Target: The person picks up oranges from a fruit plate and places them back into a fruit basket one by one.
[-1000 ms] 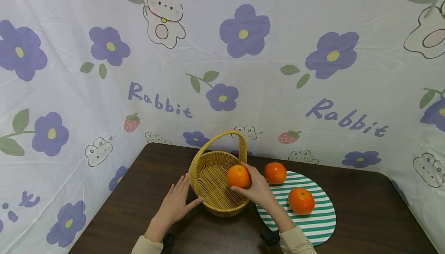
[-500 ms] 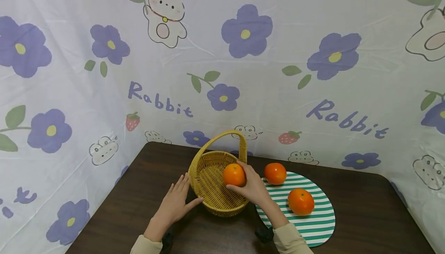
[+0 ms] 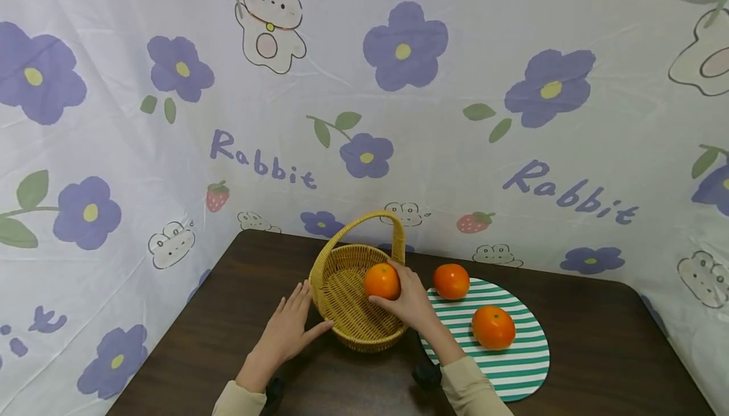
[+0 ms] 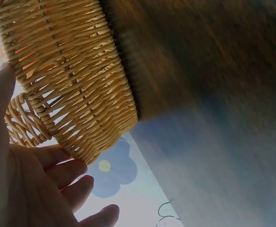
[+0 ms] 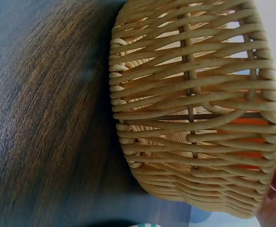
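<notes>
A yellow wicker basket (image 3: 344, 302) with a tall arched handle stands on the table. My right hand (image 3: 411, 299) reaches over its right rim and holds an orange (image 3: 382, 282) between thumb and fingers, inside the basket's opening. Through the weave in the right wrist view, the orange (image 5: 244, 137) shows at rim height. My left hand (image 3: 290, 330) rests against the basket's left side with its fingers extended. In the left wrist view, the thumb is at the rim and the fingertips (image 4: 76, 168) touch the woven wall.
A green-and-white striped oval mat (image 3: 518, 371) lies right of the basket. On it sit one orange fruit (image 3: 493, 327) and, at its far edge, another fruit (image 3: 452, 281). Behind the dark wooden table (image 3: 598, 340) hangs a printed cloth (image 3: 444, 131).
My right hand has carried the orange slightly left, farther over the basket's inside. The left hand and basket have held their places; the head view has tilted slightly.
</notes>
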Motion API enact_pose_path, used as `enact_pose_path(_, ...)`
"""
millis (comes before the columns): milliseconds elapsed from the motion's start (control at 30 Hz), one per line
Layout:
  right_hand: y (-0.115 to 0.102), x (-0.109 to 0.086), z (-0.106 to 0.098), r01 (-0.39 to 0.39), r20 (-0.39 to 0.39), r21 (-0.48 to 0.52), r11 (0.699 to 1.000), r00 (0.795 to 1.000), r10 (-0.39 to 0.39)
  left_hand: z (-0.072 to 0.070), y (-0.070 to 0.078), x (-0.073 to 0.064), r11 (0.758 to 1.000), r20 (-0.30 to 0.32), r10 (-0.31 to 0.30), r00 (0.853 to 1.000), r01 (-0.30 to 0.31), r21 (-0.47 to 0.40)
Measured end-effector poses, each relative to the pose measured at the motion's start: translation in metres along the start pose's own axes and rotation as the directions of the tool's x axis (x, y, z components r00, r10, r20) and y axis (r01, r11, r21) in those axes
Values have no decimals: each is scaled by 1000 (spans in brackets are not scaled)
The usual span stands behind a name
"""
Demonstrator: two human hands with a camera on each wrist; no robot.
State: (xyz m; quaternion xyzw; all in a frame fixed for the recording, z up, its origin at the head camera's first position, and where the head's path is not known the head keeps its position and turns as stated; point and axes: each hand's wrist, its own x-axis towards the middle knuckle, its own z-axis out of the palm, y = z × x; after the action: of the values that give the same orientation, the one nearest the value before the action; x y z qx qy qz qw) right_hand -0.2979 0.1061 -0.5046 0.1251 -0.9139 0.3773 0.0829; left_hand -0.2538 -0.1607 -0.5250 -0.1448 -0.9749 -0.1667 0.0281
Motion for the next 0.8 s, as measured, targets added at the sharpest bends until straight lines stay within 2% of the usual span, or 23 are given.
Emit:
enact_pose_path(367, -1, 7, 11, 26, -17, 3, 1000, 1000, -26, 0, 0, -1, 1000, -2, -7, 1000, 7, -23)
enact_pose_path(667, -6, 13, 18, -7, 0, -140, 990, 1000, 7, -2, 1, -1, 999, 24, -18, 1000, 19, -36)
enact_pose_path(800, -8, 15, 20, -10, -6, -159, 987, 1000, 9, -1, 0, 0, 999, 28, -18, 999, 19, -36)
